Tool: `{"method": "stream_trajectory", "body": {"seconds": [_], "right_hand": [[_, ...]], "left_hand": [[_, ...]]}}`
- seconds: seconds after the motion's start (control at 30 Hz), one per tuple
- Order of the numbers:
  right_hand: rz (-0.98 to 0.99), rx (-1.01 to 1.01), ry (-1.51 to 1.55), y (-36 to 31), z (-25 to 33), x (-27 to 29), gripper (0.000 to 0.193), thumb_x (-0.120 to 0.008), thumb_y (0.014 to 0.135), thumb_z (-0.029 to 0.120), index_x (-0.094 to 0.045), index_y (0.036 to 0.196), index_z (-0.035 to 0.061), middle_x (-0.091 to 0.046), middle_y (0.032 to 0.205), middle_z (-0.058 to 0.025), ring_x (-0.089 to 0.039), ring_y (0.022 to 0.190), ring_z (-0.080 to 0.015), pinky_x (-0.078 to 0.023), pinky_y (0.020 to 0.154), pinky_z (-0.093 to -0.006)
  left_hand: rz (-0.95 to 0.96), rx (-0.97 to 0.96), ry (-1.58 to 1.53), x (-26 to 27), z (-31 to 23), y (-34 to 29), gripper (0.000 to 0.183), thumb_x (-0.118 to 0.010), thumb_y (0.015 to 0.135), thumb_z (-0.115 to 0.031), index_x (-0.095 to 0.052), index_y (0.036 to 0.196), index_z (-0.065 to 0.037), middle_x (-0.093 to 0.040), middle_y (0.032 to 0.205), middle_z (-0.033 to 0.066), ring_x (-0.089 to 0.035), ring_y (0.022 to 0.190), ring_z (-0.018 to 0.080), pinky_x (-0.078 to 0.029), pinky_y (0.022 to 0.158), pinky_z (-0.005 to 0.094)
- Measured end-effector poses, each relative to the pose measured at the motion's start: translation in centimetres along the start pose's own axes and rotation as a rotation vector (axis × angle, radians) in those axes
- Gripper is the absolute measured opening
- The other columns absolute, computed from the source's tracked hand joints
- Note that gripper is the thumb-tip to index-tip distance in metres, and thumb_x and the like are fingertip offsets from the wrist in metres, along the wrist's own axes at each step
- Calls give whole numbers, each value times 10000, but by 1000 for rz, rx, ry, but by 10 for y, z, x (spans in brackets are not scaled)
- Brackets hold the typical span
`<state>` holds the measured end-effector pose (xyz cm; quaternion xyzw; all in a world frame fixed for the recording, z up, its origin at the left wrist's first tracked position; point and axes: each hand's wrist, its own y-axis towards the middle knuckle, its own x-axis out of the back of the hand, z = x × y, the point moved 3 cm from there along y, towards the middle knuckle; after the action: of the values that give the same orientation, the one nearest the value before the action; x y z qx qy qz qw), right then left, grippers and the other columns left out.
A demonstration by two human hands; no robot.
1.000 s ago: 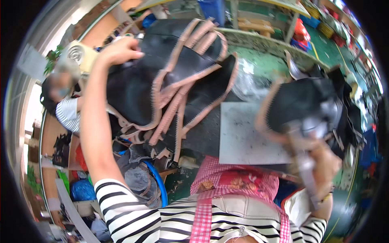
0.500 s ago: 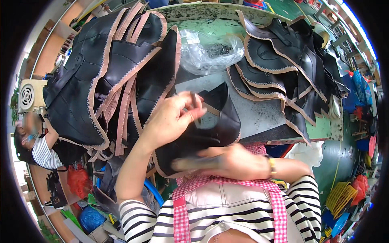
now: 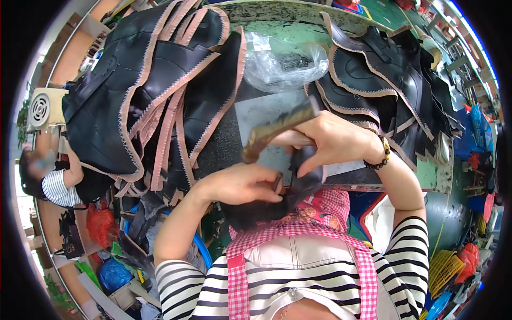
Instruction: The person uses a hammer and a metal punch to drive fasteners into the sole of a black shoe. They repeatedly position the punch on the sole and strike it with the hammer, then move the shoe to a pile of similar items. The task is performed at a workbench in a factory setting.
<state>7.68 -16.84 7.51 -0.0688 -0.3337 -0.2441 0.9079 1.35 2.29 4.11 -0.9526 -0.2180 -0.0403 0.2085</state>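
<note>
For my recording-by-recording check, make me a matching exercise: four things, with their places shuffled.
Things:
1. Clear plastic bag
2. Brownish tool
3. Yellow basket
4. Small dark rod

Places:
A. In the left hand's fingers
B. Toward the picture's lower right
C. Between two heaps of black pieces
D. In the right hand

Pairs: 1-C, 2-D, 3-B, 4-A

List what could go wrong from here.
The blurred brown tool in the right hand is close to the left hand, so it might knock it.
The black piece is held over the pink checked apron, so it could slip if the grip loosens.
The stacked black pieces at left overlap loosely; a bump might shift them.
</note>
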Motion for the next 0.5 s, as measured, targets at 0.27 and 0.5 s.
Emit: {"method": "stream_trajectory", "body": {"seconds": [0.27,0.5], "right_hand": [[-487,-540,-222,-24,0,12,405,-837,673,229,-567,832,-27,-641,752,-201,-646,726,-378,-495,644,-403],[-473,-625,-326,-54,-7,-22,375,-794,724,191,-518,858,-24,-624,752,-238,-624,739,-422,-468,646,-463]], "left_hand": [[-415,1,270,-45,20,-57,86,-691,820,-86,-626,828,-31,-664,799,131,-662,817,305,-467,940,432],[-315,128,698,65,-17,-34,154,-693,794,-129,-584,816,-22,-593,652,145,-610,639,317,-448,594,400]]}}
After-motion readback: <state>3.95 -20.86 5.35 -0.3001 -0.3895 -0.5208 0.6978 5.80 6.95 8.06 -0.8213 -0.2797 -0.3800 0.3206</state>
